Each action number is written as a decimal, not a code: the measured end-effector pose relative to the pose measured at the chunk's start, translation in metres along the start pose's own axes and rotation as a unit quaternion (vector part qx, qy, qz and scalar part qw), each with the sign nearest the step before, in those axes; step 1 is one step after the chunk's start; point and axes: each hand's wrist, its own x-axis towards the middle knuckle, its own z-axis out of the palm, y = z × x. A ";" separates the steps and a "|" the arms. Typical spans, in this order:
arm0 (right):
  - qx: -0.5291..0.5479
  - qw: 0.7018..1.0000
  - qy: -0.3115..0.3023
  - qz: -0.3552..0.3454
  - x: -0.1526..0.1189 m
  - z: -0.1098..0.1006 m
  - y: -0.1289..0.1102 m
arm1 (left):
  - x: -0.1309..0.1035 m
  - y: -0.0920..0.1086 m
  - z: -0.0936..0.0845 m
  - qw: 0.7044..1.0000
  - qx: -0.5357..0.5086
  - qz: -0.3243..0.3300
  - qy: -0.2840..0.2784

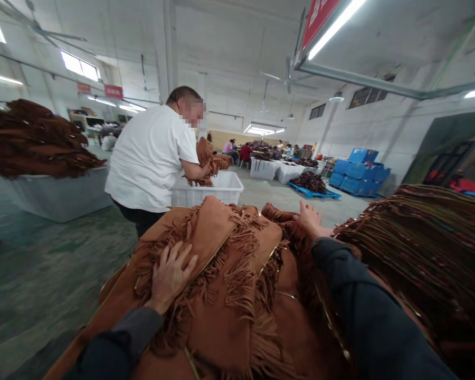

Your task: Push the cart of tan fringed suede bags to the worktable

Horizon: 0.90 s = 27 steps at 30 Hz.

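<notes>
Fingers [184, 256] of the left hand [170, 277] lie spread and flat on the near-left fringe of a tan suede bag [225, 295] topping the pile, its long axis running near to far. Right hand [311, 219], fingers loosely open, rests on the pile's far edge, farther off.

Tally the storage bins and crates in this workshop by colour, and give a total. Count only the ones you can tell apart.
White bins: 4, namely the large one at left, the one by the co-worker, and two farther back.
Blue crates: a stack by the right wall, too tightly packed to separate, counted as 1 group.
Total: 4 bins plus 1 blue stack.
</notes>
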 end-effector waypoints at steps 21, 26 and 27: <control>0.000 0.975 -0.013 -0.220 -0.186 -0.034 0.092 | 0.004 -0.013 -0.007 0.995 -0.090 -0.008 -0.042; 0.189 0.971 0.033 -0.145 -0.234 -0.052 0.101 | 0.001 -0.028 -0.013 0.991 -0.123 0.013 -0.055; 0.231 0.963 0.043 -0.131 -0.244 -0.061 0.107 | -0.001 -0.031 -0.014 0.990 -0.128 0.017 -0.051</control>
